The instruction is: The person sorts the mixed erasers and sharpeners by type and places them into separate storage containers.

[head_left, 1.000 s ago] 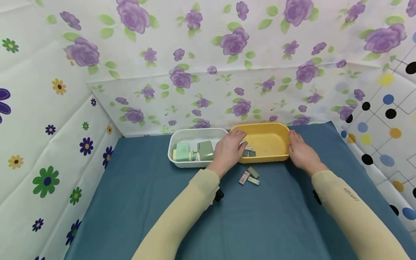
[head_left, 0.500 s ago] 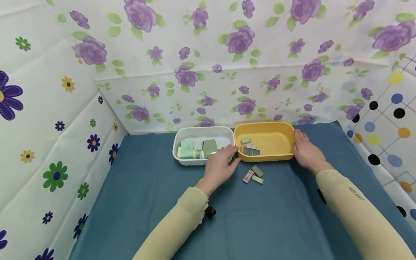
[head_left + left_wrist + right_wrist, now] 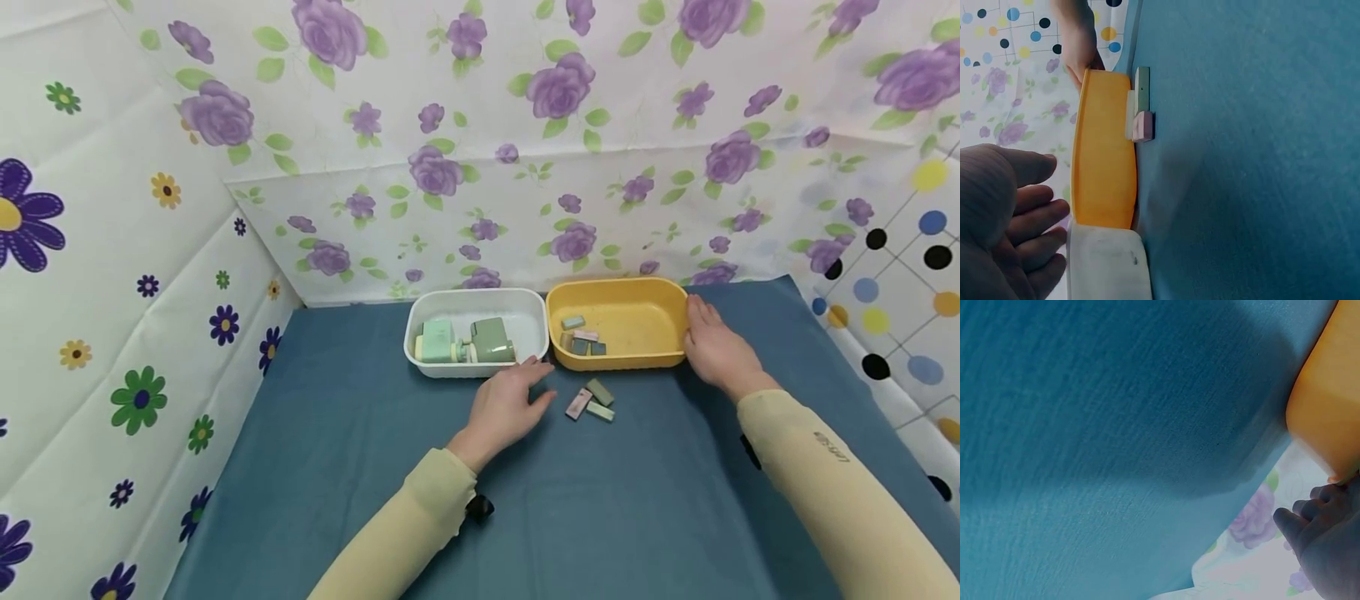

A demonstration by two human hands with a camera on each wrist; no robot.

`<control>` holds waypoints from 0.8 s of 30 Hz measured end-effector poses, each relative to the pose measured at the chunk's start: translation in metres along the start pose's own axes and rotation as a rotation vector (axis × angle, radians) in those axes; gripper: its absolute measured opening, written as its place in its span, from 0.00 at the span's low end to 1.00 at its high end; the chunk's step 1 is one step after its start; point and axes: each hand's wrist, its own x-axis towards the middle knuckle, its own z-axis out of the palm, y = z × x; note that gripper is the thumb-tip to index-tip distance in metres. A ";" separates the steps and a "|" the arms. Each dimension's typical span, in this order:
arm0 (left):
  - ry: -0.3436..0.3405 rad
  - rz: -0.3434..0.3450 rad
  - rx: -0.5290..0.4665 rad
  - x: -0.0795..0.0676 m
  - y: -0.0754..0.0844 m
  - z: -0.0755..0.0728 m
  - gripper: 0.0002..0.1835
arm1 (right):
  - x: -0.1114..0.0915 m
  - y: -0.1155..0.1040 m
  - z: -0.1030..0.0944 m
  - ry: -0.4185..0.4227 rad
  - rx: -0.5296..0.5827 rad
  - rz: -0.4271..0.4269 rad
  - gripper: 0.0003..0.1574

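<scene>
My left hand point(image 3: 504, 410), fingers relaxed and holding nothing, hovers at the front right corner of the white tray point(image 3: 450, 372). In the left wrist view its loosely bent fingers point(image 3: 1038, 222) show beside both trays. My right hand point(image 3: 718, 343) lies with straight fingers against the right end of the yellow tray point(image 3: 626, 363); the right wrist view shows fingertips at that tray's rim. Several small blocks, among them a pale green block point(image 3: 573, 322) and a pink block point(image 3: 586, 336), sit at the yellow tray's left end. Two green pump-bottle shapes point(image 3: 491, 340) lie in the white tray.
In front of the yellow tray, a pink block point(image 3: 578, 404), an olive block point(image 3: 600, 392) and a pale green block point(image 3: 601, 411) lie on the blue cloth point(image 3: 585, 517). A flowered sheet point(image 3: 510, 208) rises close behind the trays.
My left hand has drawn back from between the two trays toward me and left, uncovering the blocks in the yellow tray. The right hand stays at the yellow tray's end; the view shifts slightly.
</scene>
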 end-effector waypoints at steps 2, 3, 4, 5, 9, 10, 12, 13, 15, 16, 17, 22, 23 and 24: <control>-0.017 0.009 0.012 0.000 0.003 0.000 0.22 | -0.001 0.001 -0.001 0.003 0.007 0.003 0.43; -0.020 0.013 0.021 0.000 0.004 0.000 0.23 | -0.001 0.002 -0.001 0.005 0.009 0.003 0.43; -0.021 0.019 0.025 -0.001 0.006 0.001 0.23 | -0.001 0.002 -0.001 0.006 0.014 0.005 0.43; -0.021 0.025 0.030 -0.002 0.007 0.001 0.23 | -0.001 0.002 -0.001 0.008 0.017 0.005 0.43; -0.038 0.077 0.039 -0.006 0.014 0.008 0.21 | -0.001 0.000 0.001 0.011 0.028 0.010 0.43; -0.041 0.091 0.044 -0.007 0.015 0.010 0.21 | -0.001 -0.001 0.001 0.013 0.031 0.010 0.43; -0.047 0.119 0.049 -0.008 0.018 0.016 0.20 | 0.000 -0.001 0.002 0.011 0.032 0.012 0.43; -0.056 0.127 0.052 -0.008 0.019 0.019 0.20 | -0.001 -0.002 0.003 0.011 0.030 0.013 0.43; -0.079 0.134 0.066 -0.007 0.021 0.024 0.19 | -0.001 -0.001 0.003 0.010 0.026 0.017 0.43; -0.099 0.131 0.067 -0.006 0.023 0.027 0.19 | -0.002 -0.001 0.003 0.008 0.023 0.017 0.43; -0.125 0.130 0.072 -0.004 0.024 0.028 0.20 | -0.002 -0.001 0.003 0.006 0.017 0.020 0.43; -0.260 0.132 0.139 0.006 0.027 0.036 0.25 | -0.002 -0.002 0.001 0.007 0.006 0.021 0.43; -0.275 0.135 0.157 0.009 0.027 0.038 0.26 | -0.002 -0.002 0.000 0.006 0.004 0.020 0.43; -0.284 0.136 0.172 0.012 0.027 0.040 0.27 | -0.002 -0.002 0.000 0.008 0.004 0.018 0.43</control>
